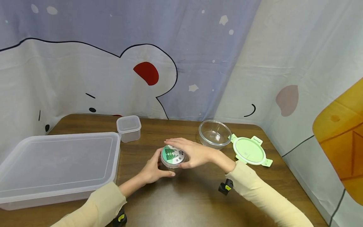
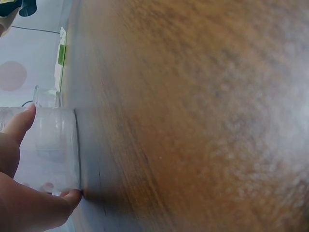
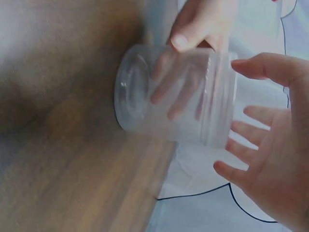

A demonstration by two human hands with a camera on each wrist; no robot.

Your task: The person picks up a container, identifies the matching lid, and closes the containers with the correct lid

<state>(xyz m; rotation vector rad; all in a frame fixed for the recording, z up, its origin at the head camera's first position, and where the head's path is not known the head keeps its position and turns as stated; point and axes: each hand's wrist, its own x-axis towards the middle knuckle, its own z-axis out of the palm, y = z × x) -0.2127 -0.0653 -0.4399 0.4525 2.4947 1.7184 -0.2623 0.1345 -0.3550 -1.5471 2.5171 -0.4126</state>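
A clear plastic jar (image 3: 133, 92) stands upright on the table in the middle of the head view. Its round lid (image 1: 172, 155) is green and white with a leafy print. My left hand (image 1: 151, 170) grips the jar's side from the left, thumb toward me; through the clear wall its fingers show on the far side. From the right, my right hand (image 1: 195, 153) spans the lid, thumb at the near edge and fingertips at the far edge. In the right wrist view its thumb and fingers are spread to both sides of the lid's rim.
A large translucent lidded box (image 1: 60, 164) takes up the table's left side. Behind it is a small square lidded container (image 1: 129, 126). At the back right stand a round glass bowl (image 1: 214, 134) and a light green clip lid (image 1: 249, 150). A printed curtain (image 1: 198, 63) hangs behind the table.
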